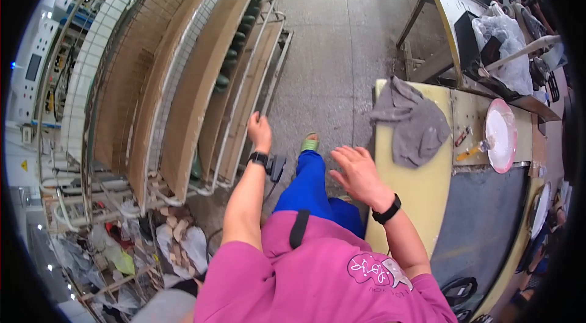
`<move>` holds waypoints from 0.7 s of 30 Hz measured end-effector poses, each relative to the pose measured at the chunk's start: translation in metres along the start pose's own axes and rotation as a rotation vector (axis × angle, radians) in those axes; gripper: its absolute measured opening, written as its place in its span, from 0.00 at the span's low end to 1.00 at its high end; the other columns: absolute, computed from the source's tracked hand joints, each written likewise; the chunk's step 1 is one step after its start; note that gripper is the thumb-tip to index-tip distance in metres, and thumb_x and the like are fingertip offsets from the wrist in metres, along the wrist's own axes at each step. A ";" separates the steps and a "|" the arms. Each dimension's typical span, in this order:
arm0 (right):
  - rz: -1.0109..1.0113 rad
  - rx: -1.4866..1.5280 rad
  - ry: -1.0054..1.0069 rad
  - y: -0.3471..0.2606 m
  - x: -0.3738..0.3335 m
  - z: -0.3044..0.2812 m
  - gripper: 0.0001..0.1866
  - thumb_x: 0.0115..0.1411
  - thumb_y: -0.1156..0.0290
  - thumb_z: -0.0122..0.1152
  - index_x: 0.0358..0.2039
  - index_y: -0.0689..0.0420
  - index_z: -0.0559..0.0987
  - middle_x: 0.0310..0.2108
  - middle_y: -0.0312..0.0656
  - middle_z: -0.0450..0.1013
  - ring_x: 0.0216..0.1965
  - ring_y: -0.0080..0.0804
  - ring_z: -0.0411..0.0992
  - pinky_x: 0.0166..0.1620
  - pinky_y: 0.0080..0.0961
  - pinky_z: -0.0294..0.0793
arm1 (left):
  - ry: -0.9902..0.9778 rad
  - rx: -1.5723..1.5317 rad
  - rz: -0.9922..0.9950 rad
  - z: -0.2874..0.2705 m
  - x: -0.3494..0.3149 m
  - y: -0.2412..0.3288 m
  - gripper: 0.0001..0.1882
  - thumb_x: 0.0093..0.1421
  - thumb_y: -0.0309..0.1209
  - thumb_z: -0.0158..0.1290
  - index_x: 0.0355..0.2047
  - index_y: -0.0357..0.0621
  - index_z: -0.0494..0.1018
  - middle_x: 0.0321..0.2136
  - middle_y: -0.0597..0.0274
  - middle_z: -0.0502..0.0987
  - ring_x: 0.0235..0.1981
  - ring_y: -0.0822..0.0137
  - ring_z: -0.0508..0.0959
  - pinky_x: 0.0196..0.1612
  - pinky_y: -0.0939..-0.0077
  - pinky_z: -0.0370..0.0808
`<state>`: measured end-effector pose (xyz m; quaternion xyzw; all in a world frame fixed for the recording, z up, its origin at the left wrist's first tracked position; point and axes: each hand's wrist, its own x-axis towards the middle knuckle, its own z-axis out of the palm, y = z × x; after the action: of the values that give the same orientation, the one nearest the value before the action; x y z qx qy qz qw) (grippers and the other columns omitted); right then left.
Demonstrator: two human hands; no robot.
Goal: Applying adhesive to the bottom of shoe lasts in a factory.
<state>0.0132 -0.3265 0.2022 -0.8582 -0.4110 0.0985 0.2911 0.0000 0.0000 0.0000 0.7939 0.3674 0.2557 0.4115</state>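
My left hand (259, 133) is in the air beside the wire rack (213, 186), its fingers loosely bent and slightly apart, with nothing visible in it. My right hand (359, 173) hovers palm down left of the yellow bench top (412, 198); its fingers are stretched out and it holds nothing. Each wrist has a black band, and a small dark box-shaped device (276, 167) with a cable shows beside the left one. A crumpled grey cloth (418, 131) lies on the yellow bench top, farther off than my right hand.
Brown boards (210, 73) line the rack's tiers, with dark green shoe-like pieces (235, 48) between them. To the right are a pink-rimmed white dish (502, 134), a yellow-handled brush (473, 151) and a black box with clear plastic (503, 48). A tiled floor (320, 48) runs ahead.
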 end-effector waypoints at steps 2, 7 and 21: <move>-0.101 0.078 -0.003 0.021 0.038 0.031 0.20 0.54 0.65 0.58 0.45 0.61 0.71 0.41 0.49 0.72 0.45 0.44 0.70 0.49 0.40 0.65 | 0.056 -0.237 -0.185 -0.001 0.011 -0.038 0.17 0.57 0.32 0.50 0.43 0.33 0.69 0.34 0.54 0.76 0.34 0.64 0.76 0.39 0.73 0.72; -0.006 0.288 -0.136 0.034 0.194 0.126 0.20 0.54 0.66 0.57 0.45 0.62 0.69 0.33 0.57 0.73 0.36 0.54 0.72 0.40 0.43 0.71 | 0.029 -0.371 -0.404 -0.022 0.106 -0.084 0.21 0.60 0.31 0.49 0.49 0.29 0.63 0.33 0.56 0.75 0.35 0.67 0.75 0.39 0.77 0.72; -0.133 0.688 0.068 0.044 0.503 0.421 0.24 0.48 0.66 0.59 0.45 0.63 0.71 0.33 0.59 0.73 0.37 0.54 0.72 0.40 0.38 0.72 | -0.176 -0.187 -0.311 0.008 0.200 -0.210 0.25 0.62 0.34 0.45 0.56 0.34 0.59 0.55 0.58 0.62 0.51 0.67 0.64 0.52 0.72 0.64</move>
<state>0.1931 0.2117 -0.1298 -0.6840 -0.3988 0.1834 0.5826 0.0473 0.2370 -0.1599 0.7052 0.4229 0.1517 0.5485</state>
